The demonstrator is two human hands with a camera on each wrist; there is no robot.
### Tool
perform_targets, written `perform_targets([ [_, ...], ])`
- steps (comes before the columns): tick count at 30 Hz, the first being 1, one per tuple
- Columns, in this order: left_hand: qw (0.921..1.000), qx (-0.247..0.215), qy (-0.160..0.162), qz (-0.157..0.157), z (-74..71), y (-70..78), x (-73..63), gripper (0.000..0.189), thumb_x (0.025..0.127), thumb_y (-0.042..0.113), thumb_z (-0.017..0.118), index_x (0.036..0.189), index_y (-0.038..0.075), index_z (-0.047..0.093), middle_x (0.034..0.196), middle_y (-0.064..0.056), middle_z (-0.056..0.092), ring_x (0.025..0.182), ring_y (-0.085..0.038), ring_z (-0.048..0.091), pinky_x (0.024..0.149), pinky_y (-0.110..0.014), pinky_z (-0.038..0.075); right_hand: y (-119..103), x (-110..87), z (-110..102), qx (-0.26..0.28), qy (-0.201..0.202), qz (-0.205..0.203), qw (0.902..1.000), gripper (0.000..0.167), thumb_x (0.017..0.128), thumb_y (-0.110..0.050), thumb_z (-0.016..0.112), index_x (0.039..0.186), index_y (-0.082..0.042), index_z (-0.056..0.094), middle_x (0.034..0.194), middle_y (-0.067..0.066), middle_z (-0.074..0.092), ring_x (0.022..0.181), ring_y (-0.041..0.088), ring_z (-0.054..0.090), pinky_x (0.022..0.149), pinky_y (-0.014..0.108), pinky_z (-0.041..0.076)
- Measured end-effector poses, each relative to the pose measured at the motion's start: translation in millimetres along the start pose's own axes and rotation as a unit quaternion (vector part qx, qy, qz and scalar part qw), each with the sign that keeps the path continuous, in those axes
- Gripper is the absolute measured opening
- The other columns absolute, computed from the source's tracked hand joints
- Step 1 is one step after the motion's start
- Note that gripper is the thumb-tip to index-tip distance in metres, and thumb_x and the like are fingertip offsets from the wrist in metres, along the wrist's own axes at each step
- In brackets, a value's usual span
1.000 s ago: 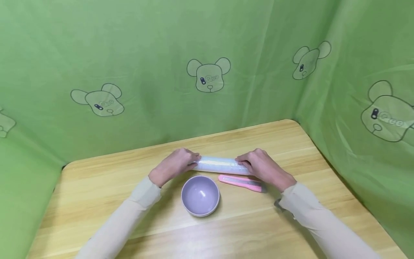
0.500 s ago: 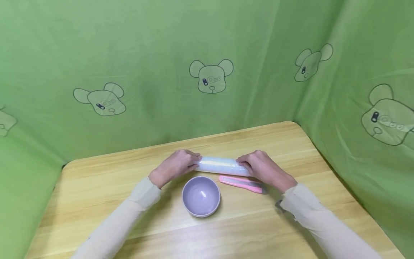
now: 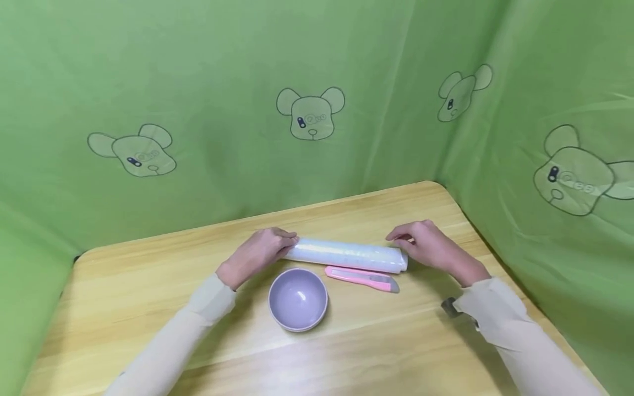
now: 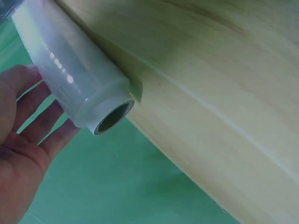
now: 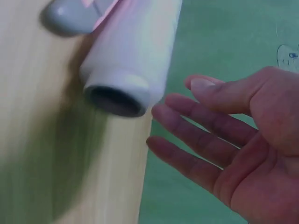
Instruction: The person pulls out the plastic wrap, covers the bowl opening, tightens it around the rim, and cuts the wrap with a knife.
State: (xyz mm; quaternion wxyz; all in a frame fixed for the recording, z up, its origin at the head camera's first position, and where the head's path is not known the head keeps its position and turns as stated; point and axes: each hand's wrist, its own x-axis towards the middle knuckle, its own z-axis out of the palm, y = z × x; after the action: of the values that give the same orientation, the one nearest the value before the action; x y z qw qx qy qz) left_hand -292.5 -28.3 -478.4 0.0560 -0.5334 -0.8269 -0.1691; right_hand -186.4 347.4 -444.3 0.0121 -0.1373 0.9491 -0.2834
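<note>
A shiny roll of cling film lies across the table, its hollow core end showing in the left wrist view. My left hand grips its left end, thumb and fingers against the film. My right hand is off the right end, fingers loosely bent and holding nothing. In the right wrist view that hand is beside the roll's core opening, a small gap between. Just in front of the roll lies a pink and grey utility knife. A lavender bowl stands nearer, left of the knife.
The wooden table has rounded back corners. Green cloth printed with bear heads hangs behind it and along both sides. A dark device sits under the right sleeve cuff.
My right hand has let go of the roll's right end and moved away to the right, uncovering that end. My left hand stays at the left end. The head view has shifted slightly.
</note>
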Motion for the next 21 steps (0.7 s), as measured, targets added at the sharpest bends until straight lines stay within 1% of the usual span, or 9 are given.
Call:
perform_targets([
  [4, 0.9989, -0.041, -0.003, -0.023, 1.6, -3.3, -3.0, 0.026, 0.096, 0.004, 0.071, 0.122, 0.002, 0.073, 0.128, -0.016, 0.069, 0.119, -0.030, 0.067, 0.102, -0.039, 0.054, 5.8, -7.4, 0.3, 0.022, -0.022, 0.012, 0.9994, 0.016, 0.091, 0.005, 0.072, 0.106, 0.002, 0.077, 0.103, 0.017, 0.076, 0.095, 0.032, 0.073, 0.079, 0.039, 0.063],
  [7, 0.9966, -0.072, -0.005, -0.040, 4.1, -5.3, -5.4, 0.029, 0.096, 0.006, 0.072, 0.125, 0.001, 0.072, 0.131, -0.014, 0.068, 0.124, -0.029, 0.064, 0.107, -0.040, 0.050, 9.4, -9.8, 2.0, 0.028, -0.020, 0.019, 0.9992, 0.015, 0.090, 0.003, 0.074, 0.105, 0.001, 0.078, 0.103, 0.017, 0.076, 0.096, 0.033, 0.073, 0.079, 0.038, 0.063],
  [10, 0.9946, -0.086, -0.009, -0.057, 3.2, -5.6, -5.8, 0.032, 0.096, 0.008, 0.072, 0.127, 0.002, 0.071, 0.133, -0.013, 0.067, 0.125, -0.029, 0.063, 0.108, -0.039, 0.049, 12.7, -9.6, 5.3, 0.019, -0.005, 0.006, 0.9998, 0.014, 0.089, 0.004, 0.075, 0.103, 0.002, 0.079, 0.101, 0.017, 0.077, 0.095, 0.033, 0.074, 0.079, 0.040, 0.063],
  [12, 0.9936, -0.094, -0.009, -0.062, 3.0, -3.9, -4.4, 0.033, 0.095, 0.008, 0.073, 0.128, 0.002, 0.070, 0.133, -0.014, 0.067, 0.125, -0.030, 0.063, 0.106, -0.039, 0.050, 14.6, -11.6, 6.2, 0.009, 0.003, -0.005, 0.9999, 0.014, 0.089, 0.004, 0.075, 0.103, 0.002, 0.079, 0.101, 0.016, 0.077, 0.096, 0.033, 0.074, 0.079, 0.041, 0.063],
  [15, 0.9923, -0.099, -0.004, -0.075, -1.8, -6.6, -9.9, 0.035, 0.095, 0.005, 0.073, 0.129, 0.000, 0.069, 0.133, -0.016, 0.066, 0.124, -0.031, 0.063, 0.104, -0.038, 0.051, 15.4, -7.0, 13.1, 0.007, 0.014, -0.022, 0.9996, 0.015, 0.091, 0.004, 0.074, 0.105, 0.001, 0.079, 0.103, 0.015, 0.077, 0.098, 0.032, 0.074, 0.081, 0.042, 0.062],
  [18, 0.9921, -0.103, 0.003, -0.072, -0.9, -7.4, -12.5, 0.035, 0.094, 0.002, 0.073, 0.128, -0.001, 0.069, 0.133, -0.018, 0.066, 0.124, -0.033, 0.063, 0.105, -0.039, 0.050, 18.1, -8.0, 16.0, 0.009, 0.027, -0.024, 0.9993, 0.016, 0.091, 0.003, 0.073, 0.106, 0.000, 0.079, 0.103, 0.014, 0.077, 0.099, 0.033, 0.074, 0.082, 0.043, 0.062],
  [21, 0.9940, -0.095, 0.005, -0.055, 4.0, -5.4, -9.9, 0.034, 0.094, 0.004, 0.073, 0.128, -0.002, 0.069, 0.134, -0.019, 0.065, 0.125, -0.033, 0.062, 0.107, -0.040, 0.048, 21.1, -15.3, 15.0, 0.001, 0.043, -0.018, 0.9989, 0.016, 0.090, 0.005, 0.074, 0.104, -0.001, 0.080, 0.101, 0.013, 0.078, 0.097, 0.033, 0.074, 0.081, 0.045, 0.062],
])
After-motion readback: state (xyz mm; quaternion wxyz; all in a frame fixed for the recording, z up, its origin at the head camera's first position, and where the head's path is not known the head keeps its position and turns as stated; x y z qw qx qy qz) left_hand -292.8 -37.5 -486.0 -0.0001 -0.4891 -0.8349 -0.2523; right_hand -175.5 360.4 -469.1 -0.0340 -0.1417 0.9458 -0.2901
